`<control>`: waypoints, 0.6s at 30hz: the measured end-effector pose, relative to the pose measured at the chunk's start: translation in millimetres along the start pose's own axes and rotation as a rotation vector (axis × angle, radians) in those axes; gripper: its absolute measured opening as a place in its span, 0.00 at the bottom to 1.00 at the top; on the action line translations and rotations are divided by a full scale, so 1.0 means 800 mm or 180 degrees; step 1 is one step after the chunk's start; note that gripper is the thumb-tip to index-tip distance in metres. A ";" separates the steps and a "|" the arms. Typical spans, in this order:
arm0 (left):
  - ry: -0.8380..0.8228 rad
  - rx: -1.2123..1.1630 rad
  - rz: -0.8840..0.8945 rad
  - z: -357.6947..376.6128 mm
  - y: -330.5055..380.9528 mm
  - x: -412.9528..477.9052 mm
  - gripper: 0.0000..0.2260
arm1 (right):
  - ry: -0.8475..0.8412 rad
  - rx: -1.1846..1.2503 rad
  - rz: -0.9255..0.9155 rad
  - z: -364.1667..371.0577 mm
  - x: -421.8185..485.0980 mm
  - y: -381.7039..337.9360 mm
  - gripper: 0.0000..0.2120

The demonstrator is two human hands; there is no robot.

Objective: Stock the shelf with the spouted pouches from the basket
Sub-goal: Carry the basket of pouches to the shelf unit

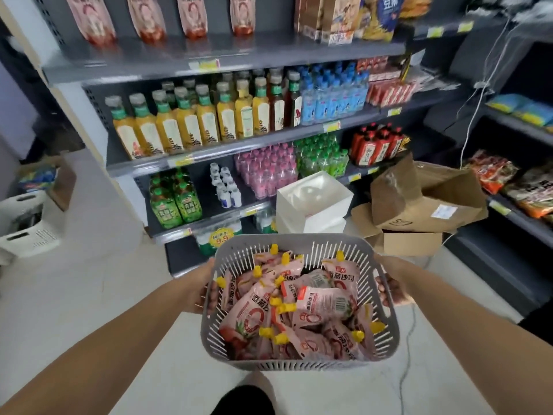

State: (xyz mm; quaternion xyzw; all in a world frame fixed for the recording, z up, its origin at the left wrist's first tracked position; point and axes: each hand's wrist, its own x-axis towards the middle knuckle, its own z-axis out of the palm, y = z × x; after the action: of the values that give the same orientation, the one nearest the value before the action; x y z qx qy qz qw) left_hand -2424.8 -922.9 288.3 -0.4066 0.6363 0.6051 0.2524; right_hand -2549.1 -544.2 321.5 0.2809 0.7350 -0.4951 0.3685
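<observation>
Grey plastic basket [299, 366] at the near middle, held up over the pale floor [89, 295]. Full of pink spouted pouches [326, 301] with yellow caps, heaped every which way, the low ones buried under the top ones. Left hand [201, 292] wrapped round the left wall, fingers curled in and seen only through the slots. Right hand [392, 287] gripping the right wall the same way, mostly hidden behind the plastic. Both arms cut off at the bottom edge. Under the basket, a dark shape [245, 399], half hidden, too hard to make out.

A bit farther, white boxes [314, 202] stacked up. To their right, brown cardboard boxes [419, 205], open and flopped over, right in front of the low shelves.

Behind those, green bottles [175, 199] low down, then yellow juice bottles [185, 124] higher up, all blurry, labels too fuzzy to read.

Farthest and highest, the grey top shelf [149, 59] with more pink standing pouches [191, 16] in a row, tops cut off by the upper edge. On the far right, snack bags [493, 172] on another rack, partly cut off.
</observation>
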 end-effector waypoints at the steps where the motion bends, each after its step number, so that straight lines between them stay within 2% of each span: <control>1: 0.0000 0.0058 -0.0028 0.001 0.022 0.020 0.37 | 0.0011 -0.0022 0.0008 -0.004 0.015 -0.023 0.26; 4: -0.0109 0.0248 -0.0052 0.008 0.087 0.091 0.36 | 0.0039 -0.0234 0.0061 -0.013 0.062 -0.078 0.26; 7: -0.0130 0.0208 -0.0052 0.014 0.162 0.160 0.36 | 0.0175 -0.0085 0.0143 -0.024 0.110 -0.137 0.28; 10: -0.0198 0.0392 -0.0003 0.029 0.230 0.199 0.35 | 0.0203 -0.0071 0.0149 -0.040 0.146 -0.195 0.28; 13: -0.0213 0.0322 -0.0008 0.044 0.298 0.225 0.35 | 0.0281 -0.0029 0.0225 -0.064 0.178 -0.260 0.26; 18: -0.0243 0.0085 -0.0100 0.067 0.393 0.276 0.33 | 0.0272 -0.0257 0.0123 -0.109 0.265 -0.365 0.29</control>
State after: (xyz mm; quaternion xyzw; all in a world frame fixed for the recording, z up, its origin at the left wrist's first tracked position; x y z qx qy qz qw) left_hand -2812.1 -937.5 279.0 -0.3897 0.6278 0.6076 0.2913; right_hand -2920.1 -555.2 320.1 0.3007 0.7639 -0.4454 0.3573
